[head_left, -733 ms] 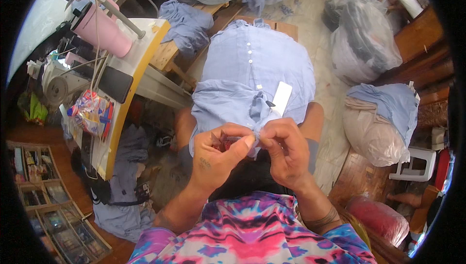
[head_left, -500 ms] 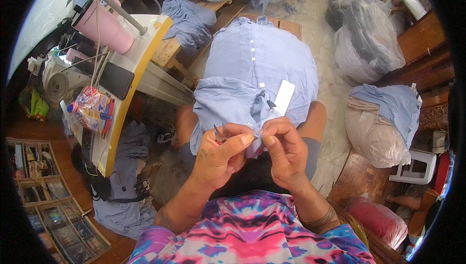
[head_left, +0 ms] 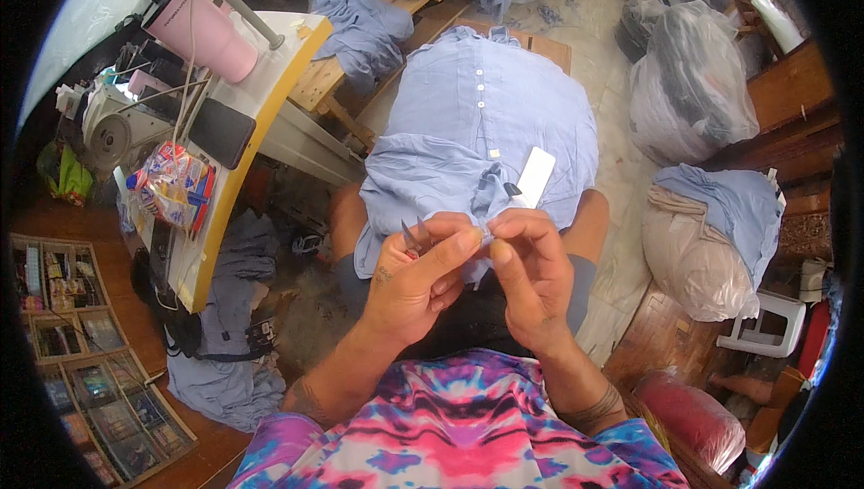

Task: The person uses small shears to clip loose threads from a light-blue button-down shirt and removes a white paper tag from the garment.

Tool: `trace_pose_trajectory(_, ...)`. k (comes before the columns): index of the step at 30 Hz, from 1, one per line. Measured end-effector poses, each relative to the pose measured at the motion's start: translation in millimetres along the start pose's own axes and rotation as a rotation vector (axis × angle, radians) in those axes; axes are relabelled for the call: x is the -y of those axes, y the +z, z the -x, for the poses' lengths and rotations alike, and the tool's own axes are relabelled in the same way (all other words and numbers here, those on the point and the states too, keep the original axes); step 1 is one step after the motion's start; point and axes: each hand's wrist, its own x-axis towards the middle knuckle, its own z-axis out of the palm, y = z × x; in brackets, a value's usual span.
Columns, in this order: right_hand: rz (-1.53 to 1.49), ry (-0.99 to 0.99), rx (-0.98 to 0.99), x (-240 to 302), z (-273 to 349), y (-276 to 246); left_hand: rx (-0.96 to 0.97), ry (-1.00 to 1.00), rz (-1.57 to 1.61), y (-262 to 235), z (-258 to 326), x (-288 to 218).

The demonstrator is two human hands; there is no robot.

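Observation:
A light blue button-front shirt [head_left: 531, 107] lies across my lap and a wooden bench in front of me. Over the lap, my left hand [head_left: 405, 282] and my right hand [head_left: 533, 282] pinch a small bunched piece of its cloth [head_left: 486, 233] between thumbs and fingers. Small thread snips [head_left: 412, 237] are tucked in my left hand, their two pointed blades sticking up apart from the cloth. Just beyond my right fingers are a white hang tag [head_left: 537, 176] and a small black tab [head_left: 513, 189]. The fingertips hide part of the pinched cloth.
At left a yellow-edged table [head_left: 261, 138] carries a pink tumbler [head_left: 209, 37], a phone [head_left: 223, 131], a snack packet [head_left: 171, 185] and a sewing machine [head_left: 112, 134]. Stuffed plastic bags [head_left: 693, 84] and a white stool [head_left: 765, 327] stand at right. Another person sits ahead.
The snips' blades show more clearly, spread apart above my left hand. Both hands keep pinching the cloth, with the thumbs slightly shifted. The whole view has tilted a little.

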Motion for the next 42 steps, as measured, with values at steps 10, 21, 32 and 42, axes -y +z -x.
trace_pose_trajectory(10,-0.061,0.394,-0.117,15,11,-1,-0.197,0.302,-0.364,1,-2,40)
trace_pose_trajectory(21,-0.118,0.406,-0.071,6,14,-1,-0.161,0.292,-0.364,-2,1,41)
trace_pose_trajectory(32,-0.215,0.278,0.049,-7,17,-13,-0.164,-0.038,0.123,-9,1,23)
trace_pose_trajectory(42,-0.129,0.419,-0.018,11,14,4,-0.154,0.252,-0.347,-8,4,33)
